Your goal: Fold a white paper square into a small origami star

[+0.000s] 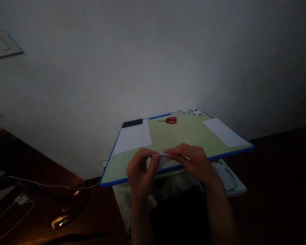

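Observation:
A small piece of white paper (163, 161) is pinched between my two hands above the table's near edge. My left hand (142, 172) grips its left side with thumb and fingers. On its right side, the fingertips of my right hand (193, 160) press together around the corner. The paper looks folded, tapering to a point downward, though the dim light hides its creases. Beyond my hands, red-handled scissors (170, 120) lie on the pale green tabletop (178, 136), their blades pointing left.
White sheets lie at the left (134, 137) and right (225, 132) of the blue-rimmed table. A dark flat object (132, 123) rests on the left sheet. Several small folded paper pieces (193, 111) are piled at the back right, near the wall (153, 61). White cables (53, 185) run at lower left.

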Available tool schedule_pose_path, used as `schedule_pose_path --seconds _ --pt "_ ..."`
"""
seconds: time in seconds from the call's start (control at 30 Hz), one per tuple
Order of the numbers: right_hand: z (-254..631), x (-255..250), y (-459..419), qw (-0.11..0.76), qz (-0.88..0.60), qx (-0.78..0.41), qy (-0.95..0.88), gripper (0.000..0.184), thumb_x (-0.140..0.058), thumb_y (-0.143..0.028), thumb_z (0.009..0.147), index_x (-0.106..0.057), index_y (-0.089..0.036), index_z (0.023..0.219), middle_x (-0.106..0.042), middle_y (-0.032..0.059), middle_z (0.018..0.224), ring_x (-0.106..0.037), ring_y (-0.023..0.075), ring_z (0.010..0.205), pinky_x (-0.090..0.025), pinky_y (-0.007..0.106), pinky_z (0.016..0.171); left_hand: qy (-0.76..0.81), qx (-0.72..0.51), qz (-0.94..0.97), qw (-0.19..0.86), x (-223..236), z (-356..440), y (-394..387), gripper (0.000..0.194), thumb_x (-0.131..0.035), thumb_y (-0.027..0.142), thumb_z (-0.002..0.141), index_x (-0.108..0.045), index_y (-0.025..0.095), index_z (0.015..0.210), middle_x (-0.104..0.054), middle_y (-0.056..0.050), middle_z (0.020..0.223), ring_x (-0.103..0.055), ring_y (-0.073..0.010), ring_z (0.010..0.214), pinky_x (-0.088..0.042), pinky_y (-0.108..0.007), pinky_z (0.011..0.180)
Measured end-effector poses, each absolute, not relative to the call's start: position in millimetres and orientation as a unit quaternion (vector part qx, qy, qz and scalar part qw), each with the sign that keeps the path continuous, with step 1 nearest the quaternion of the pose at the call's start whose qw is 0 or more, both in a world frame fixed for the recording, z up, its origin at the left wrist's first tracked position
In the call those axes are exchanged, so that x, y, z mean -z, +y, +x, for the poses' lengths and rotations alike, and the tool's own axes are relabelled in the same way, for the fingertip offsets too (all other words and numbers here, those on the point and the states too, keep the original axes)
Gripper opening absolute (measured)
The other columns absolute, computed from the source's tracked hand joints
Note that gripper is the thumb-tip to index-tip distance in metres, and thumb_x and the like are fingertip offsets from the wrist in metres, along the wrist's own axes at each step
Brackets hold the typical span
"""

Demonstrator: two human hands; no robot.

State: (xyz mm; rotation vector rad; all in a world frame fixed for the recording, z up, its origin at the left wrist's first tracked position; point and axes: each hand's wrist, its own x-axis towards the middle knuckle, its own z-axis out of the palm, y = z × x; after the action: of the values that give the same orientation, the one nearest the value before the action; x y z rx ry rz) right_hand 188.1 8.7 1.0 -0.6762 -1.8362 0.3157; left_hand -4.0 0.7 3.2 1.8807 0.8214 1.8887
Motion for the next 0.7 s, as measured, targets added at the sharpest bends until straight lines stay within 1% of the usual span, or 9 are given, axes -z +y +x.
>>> schedule_pose_path --seconds 0.23,0.37,0.5,0.6,0.7 --pt "188.1 2.3 8.8 0.535 -0.301 -0.140 -0.777 0.016 -0.063 -0.029 0.106 -0.079 -0.028 0.109 -0.083 -0.0013 0.093 -0.076 0.0157 0.081 -0.056 0.029 0.075 0.298 -0.662 0.659 0.197 1.1 -4.1 1.6 0.008 -0.075 0.018 0.093 -0.072 0.021 0.087 -0.070 0.001 0.079 -0.065 -0.0136 0.074 -0.050 -0.024 0.066" --pt "189.4 1.8 8.5 0.552 -0.299 -0.122 -0.769 0.011 -0.068 -0.025 0.102 -0.079 -0.026 0.104 -0.083 -0.0005 0.091 -0.075 0.0166 0.081 -0.056 0.031 0.075 0.301 -0.645 0.671 0.206 4.2 -7.0 3.6 0.007 -0.077 0.017 0.092 -0.074 0.022 0.089 -0.072 0.000 0.081 -0.065 -0.0142 0.075 -0.052 -0.026 0.068" --pt "194.1 0.4 8.9 0.572 -0.263 -0.127 -0.767 0.011 -0.072 -0.024 0.099 -0.081 -0.026 0.106 -0.080 0.0025 0.094 -0.074 0.0180 0.087 -0.059 0.033 0.079 0.283 -0.648 0.678 0.202 5.0 -8.4 5.7 0.007 -0.080 0.016 0.090 -0.077 0.023 0.088 -0.071 -0.001 0.079 -0.065 -0.0153 0.074 -0.052 -0.028 0.068" --pt "196.9 0.9 10.0 0.580 -0.255 -0.137 -0.761 0.015 -0.074 -0.026 0.099 -0.083 -0.028 0.111 -0.075 0.0037 0.095 -0.072 0.0175 0.086 -0.059 0.031 0.076 0.279 -0.654 0.672 0.205 6.3 -5.6 7.5 0.006 -0.080 0.021 0.090 -0.076 0.022 0.085 -0.070 -0.001 0.078 -0.064 -0.0159 0.073 -0.052 -0.028 0.068" --pt "197.3 4.9 14.6 0.582 -0.283 -0.154 -0.747 0.014 -0.073 -0.026 0.099 -0.084 -0.028 0.108 -0.073 0.0027 0.089 -0.070 0.0167 0.082 -0.058 0.030 0.074 0.323 -0.649 0.646 0.239 9.7 0.8 12.0 0.014 -0.078 0.029 0.092 -0.074 0.020 0.083 -0.068 -0.001 0.077 -0.064 -0.0160 0.074 -0.052 -0.027 0.068"
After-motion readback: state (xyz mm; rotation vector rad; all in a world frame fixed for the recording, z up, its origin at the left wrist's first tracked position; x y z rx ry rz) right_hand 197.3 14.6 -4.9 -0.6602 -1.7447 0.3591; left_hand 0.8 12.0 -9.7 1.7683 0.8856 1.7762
